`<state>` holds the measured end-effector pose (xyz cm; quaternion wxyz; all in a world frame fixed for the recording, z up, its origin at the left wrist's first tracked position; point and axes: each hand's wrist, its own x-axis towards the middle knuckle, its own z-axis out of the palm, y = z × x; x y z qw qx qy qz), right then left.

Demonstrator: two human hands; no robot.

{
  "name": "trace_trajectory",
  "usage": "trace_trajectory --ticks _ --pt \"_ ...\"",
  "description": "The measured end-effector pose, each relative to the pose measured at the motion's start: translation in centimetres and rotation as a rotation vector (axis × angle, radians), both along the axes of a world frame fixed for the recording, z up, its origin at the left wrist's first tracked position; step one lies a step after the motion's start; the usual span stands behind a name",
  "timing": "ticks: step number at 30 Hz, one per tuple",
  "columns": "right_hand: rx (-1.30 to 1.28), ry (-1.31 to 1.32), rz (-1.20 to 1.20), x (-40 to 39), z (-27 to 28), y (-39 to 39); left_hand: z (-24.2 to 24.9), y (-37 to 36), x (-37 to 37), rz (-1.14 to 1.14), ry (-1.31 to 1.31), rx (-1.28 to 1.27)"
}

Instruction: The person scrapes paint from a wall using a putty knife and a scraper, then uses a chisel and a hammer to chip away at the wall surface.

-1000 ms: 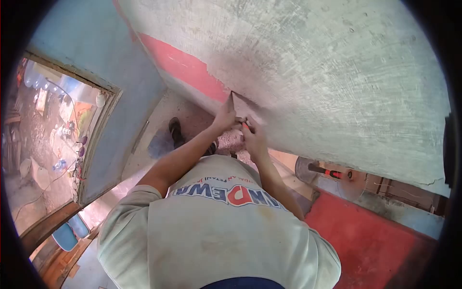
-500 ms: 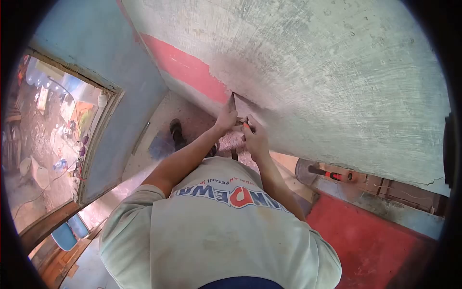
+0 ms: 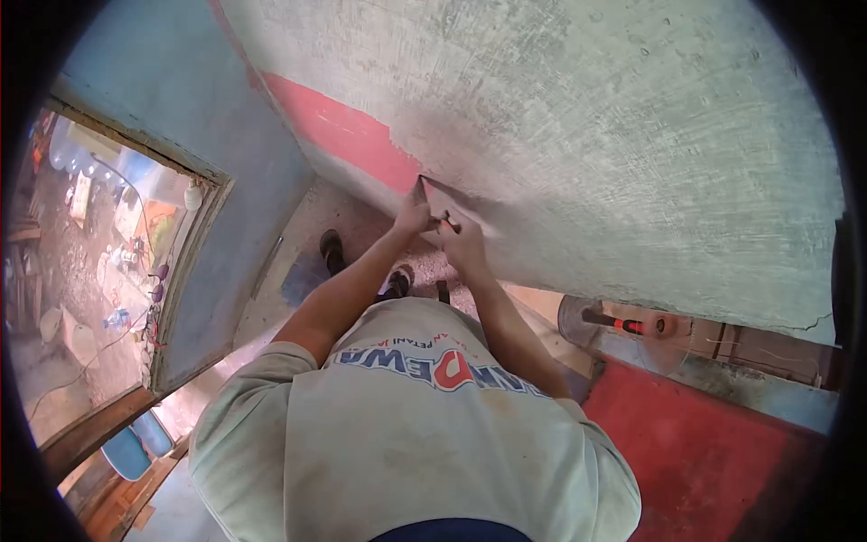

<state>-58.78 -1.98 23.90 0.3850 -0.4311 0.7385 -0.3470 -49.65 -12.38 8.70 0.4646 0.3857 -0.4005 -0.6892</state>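
Note:
A scraper with a flat metal blade (image 3: 419, 190) touches the wall at the lower right end of a pink paint patch (image 3: 352, 135). My left hand (image 3: 414, 215) is closed near the blade, its fingers pressed against it. My right hand (image 3: 464, 244) is wrapped around the orange and black handle, close beside the left. Much of the tool is hidden by my fingers. Around the patch, the pale wall (image 3: 587, 172) is covered in scratch marks.
A tool with a red and black handle (image 3: 628, 325) lies on a ledge at right, near a grey round object (image 3: 576, 321). A red surface (image 3: 686, 443) is below it. At left, a blue wall (image 3: 217, 190) frames an opening. My shoe (image 3: 332, 248) stands on the dusty floor.
Both hands and the scraper have shifted a little left along the wall. The blade tip stays at the edge of the pink patch. The camera view has turned slightly.

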Motion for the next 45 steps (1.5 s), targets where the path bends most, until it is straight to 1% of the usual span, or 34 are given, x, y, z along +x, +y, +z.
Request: trace_trajectory --ticks 1,3,6,7,8,9,12,14,15,16,17,18,20,21,22,23,24,26,27,29,30,31,32,33,34,36,37,38,39,40,41,43,44,45 --pt "0.002 0.012 0.006 0.6 -0.4 -0.3 -1.2 -0.4 0.0 0.018 0.034 -0.029" --pt "-0.039 0.046 0.014 1.3 -0.8 -0.6 -4.2 -1.2 0.5 -0.029 -0.124 -0.086" --pt "-0.049 -0.055 -0.073 0.8 1.4 1.9 3.8 1.7 0.9 -0.094 -0.114 0.085" --pt "-0.044 -0.073 -0.078 0.6 2.3 2.1 5.2 2.2 0.4 -0.063 -0.077 0.054" --pt "-0.028 -0.070 -0.056 0.4 3.0 2.0 5.7 2.3 0.1 -0.036 -0.041 0.023" --pt "-0.010 -0.068 -0.039 0.3 3.3 2.2 4.0 1.5 1.2 -0.218 -0.129 0.118" --pt "-0.011 0.074 0.036 0.6 -1.6 -1.1 9.0 0.0 2.5 -0.209 -0.163 0.174" --pt "-0.073 0.101 0.035 0.7 -2.5 -1.0 8.0 -0.6 2.8 -0.227 -0.168 0.118" --pt "-0.107 0.115 0.041 0.7 -2.6 -1.2 11.1 0.5 2.6 -0.186 -0.140 0.190" --pt "-0.091 0.044 -0.008 0.6 -1.2 -0.4 12.3 1.0 2.5 -0.226 -0.108 0.166" --pt "-0.068 -0.028 -0.054 0.3 1.8 1.4 13.6 1.5 2.4 -0.267 -0.075 0.142" --pt "-0.064 -0.050 -0.065 -0.3 2.7 2.0 12.8 1.9 1.5 -0.203 -0.058 0.065" --pt "-0.077 -0.046 -0.060 -1.4 3.6 2.9 7.5 2.7 -0.6 -0.071 -0.028 -0.088" --pt "-0.084 -0.046 -0.043 -1.4 3.2 2.8 5.7 1.9 -0.6 -0.064 -0.111 -0.140" --pt "-0.092 -0.046 -0.026 -1.5 2.5 2.6 7.5 1.3 -0.1 -0.053 -0.194 -0.189" --pt "-0.089 -0.069 -0.004 -1.2 1.6 1.4 9.4 1.5 0.6 -0.099 -0.146 0.014" --pt "-0.099 -0.040 0.003 -0.8 0.6 0.9 12.6 1.7 1.5 -0.143 -0.098 0.218" --pt "-0.132 0.073 0.001 0.1 -1.0 0.1 9.7 0.7 1.7 -0.158 -0.089 0.234" --pt "-0.153 0.155 -0.007 0.3 -1.4 -0.1 9.7 0.8 1.8 -0.173 -0.069 0.226" --pt "-0.130 0.020 -0.035 -0.3 1.1 2.0 9.0 1.1 1.5 -0.160 -0.107 0.009" --pt "-0.116 -0.049 -0.046 -0.5 2.5 2.9 7.5 1.6 0.5 -0.129 -0.162 -0.196" --pt "-0.132 -0.038 -0.039 -0.9 3.1 3.2 7.5 2.0 0.0 -0.095 -0.218 -0.401" --pt "-0.149 -0.028 -0.036 -1.2 3.6 3.4 7.5 2.2 -0.2 -0.117 -0.130 -0.274" --pt "-0.166 -0.017 -0.039 -1.3 3.8 3.6 9.0 2.5 -0.1 -0.144 -0.042 -0.147" --pt "-0.110 -0.015 -0.024 -1.3 3.3 3.0 9.5 2.4 -0.3 -0.175 0.048 -0.024" --pt "-0.039 0.006 -0.007 -0.7 1.4 0.7 0.6 -1.0 -0.2 -0.175 -0.221 -0.165" --pt "-0.021 0.024 -0.001 -0.4 0.3 -0.1 2.7 -1.7 1.4 -0.217 -0.350 -0.228" --pt "-0.040 0.059 0.004 0.2 -0.8 -0.6 4.8 -1.1 1.9 -0.204 -0.246 -0.070" --pt "-0.059 0.092 0.012 0.5 -1.4 -0.8 10.9 -0.1 2.7 -0.173 -0.141 0.088" --pt "-0.030 0.043 -0.017 0.5 -0.3 -0.4 10.6 0.4 1.9 -0.152 -0.118 0.025" --pt "0.002 -0.007 -0.047 0.3 2.0 0.8 9.5 0.8 1.3 -0.132 -0.094 -0.036" --pt "-0.031 -0.043 -0.086 -0.5 2.8 2.7 8.3 1.6 0.4 -0.101 -0.068 -0.130" --pt "-0.105 -0.029 -0.097 -1.0 2.0 3.3 8.0 1.8 -0.2 -0.091 -0.064 -0.173" --pt "-0.105 -0.019 -0.085 -0.9 2.2 3.2 7.9 1.9 -0.4 -0.086 -0.061 -0.217"
